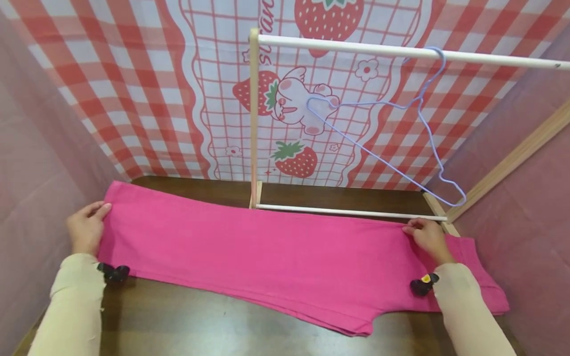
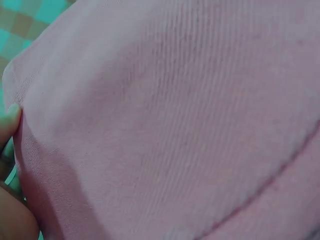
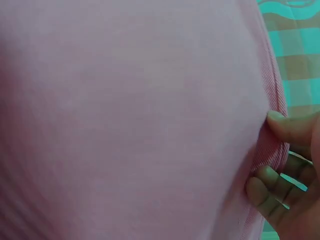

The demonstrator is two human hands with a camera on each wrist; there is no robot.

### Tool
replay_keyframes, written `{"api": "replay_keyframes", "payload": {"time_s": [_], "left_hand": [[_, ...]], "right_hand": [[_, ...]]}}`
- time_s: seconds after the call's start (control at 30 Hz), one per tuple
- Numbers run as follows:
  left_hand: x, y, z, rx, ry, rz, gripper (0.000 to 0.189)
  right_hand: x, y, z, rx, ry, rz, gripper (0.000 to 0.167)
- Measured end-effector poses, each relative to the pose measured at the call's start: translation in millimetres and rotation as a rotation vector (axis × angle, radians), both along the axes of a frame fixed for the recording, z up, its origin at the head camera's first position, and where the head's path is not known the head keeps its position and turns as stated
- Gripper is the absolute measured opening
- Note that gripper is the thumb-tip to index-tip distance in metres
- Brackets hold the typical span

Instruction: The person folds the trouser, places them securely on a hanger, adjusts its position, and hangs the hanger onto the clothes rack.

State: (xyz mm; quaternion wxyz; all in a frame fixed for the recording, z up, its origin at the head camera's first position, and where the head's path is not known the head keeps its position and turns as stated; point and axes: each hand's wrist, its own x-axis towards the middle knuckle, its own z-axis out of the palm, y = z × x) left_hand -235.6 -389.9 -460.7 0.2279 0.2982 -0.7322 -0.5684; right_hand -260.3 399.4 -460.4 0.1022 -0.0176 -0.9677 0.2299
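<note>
A pair of bright pink trousers (image 1: pixel 249 247), folded lengthwise with one leg over the other, stretches sideways between the two hands in the head view. At the leg-hem end, my left hand (image 1: pixel 87 225) pinches the edge, thumb on top. My right hand (image 1: pixel 427 237) pinches the far edge near the waist end, which lies to the right of it. In the left wrist view the thumb (image 2: pixel 11 120) presses the cloth's edge. The right wrist view shows the right hand (image 3: pixel 287 175) with thumb and fingers gripping the layered side edge. The crotch corner points toward the person.
Behind the trousers stands a wooden rack with a white top rail (image 1: pixel 356 47) and a lower white rod (image 1: pixel 338 211). A lavender hanger (image 1: pixel 378 158) hangs from the rail at right. A red checked strawberry cloth (image 1: pixel 213 99) covers the back; the tabletop (image 1: pixel 187 316) is brown.
</note>
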Motion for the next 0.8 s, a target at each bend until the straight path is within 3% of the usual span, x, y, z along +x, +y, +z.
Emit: {"api": "replay_keyframes", "payload": {"time_s": [0.03, 0.13, 0.2, 0.3, 0.4, 0.53, 0.67, 0.8], "left_hand": [[-2.2, 1.5, 0.5, -0.024, -0.013, -0.003, 0.007], [-7.1, 5.5, 1.3, -0.210, -0.124, -0.057, 0.030], [-8.1, 6.9, 0.7, -0.356, -0.235, -0.134, 0.041], [-5.5, 6.1, -0.8, -0.541, -0.394, -0.248, 0.041], [-1.2, 4.2, -0.1, -0.607, -0.493, -0.321, 0.041], [7.3, 4.2, 5.2, -0.660, -0.515, -0.367, 0.043], [21.0, 3.8, 11.9, -0.679, -0.562, -0.424, 0.044], [34.5, 3.1, 16.0, -0.673, -0.671, -0.450, 0.051]], "right_hand": [[-0.5, 0, -1.5, 0.008, -0.007, -0.011, 0.017], [-2.3, 0, -5.8, 0.048, -0.070, -0.020, 0.019], [-3.5, -2, -7.5, 0.078, -0.115, -0.013, 0.021], [-3.9, -3, -8.6, 0.115, -0.140, 0.015, 0.023], [0.3, -4, -6.3, 0.126, -0.112, 0.034, 0.028], [12.7, 1, 0.5, 0.120, -0.112, 0.016, 0.047], [32.2, 11, 10.4, 0.123, -0.150, -0.044, 0.061], [60.8, 28, 22.6, 0.138, -0.198, -0.168, 0.053]]}}
